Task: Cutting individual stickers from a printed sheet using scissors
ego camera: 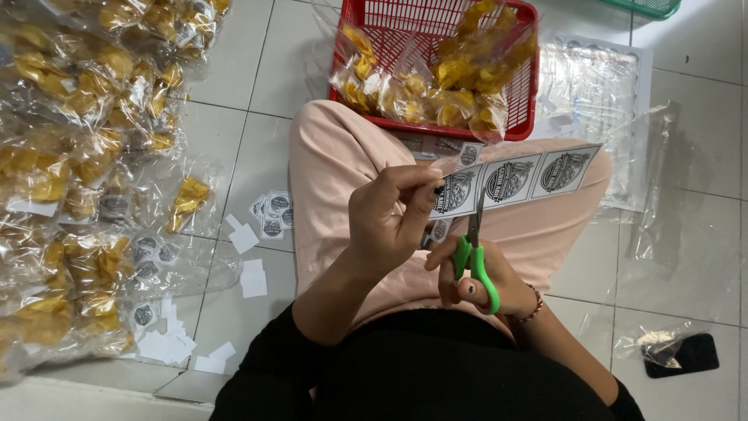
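While the left hand point(389, 214) pinches the near end of a strip of printed labels point(510, 181) above the lap, its fingers clamped on the paper, the right hand point(483, 284) holds green-handled scissors point(474, 253), fingers through the loops, blades at the gap between two labels. Keeping the strip taut and the blades square to that gap should give a clean cut. A red basket point(522, 117) of bagged yellow chips sits beyond the knees; cut labels point(273, 212) lie on the floor.

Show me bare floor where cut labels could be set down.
Bare tiles lie right of the knee, between the plastic sheets and the dark phone. Another patch sits between the bagged chips and the red basket. The left side is crowded.
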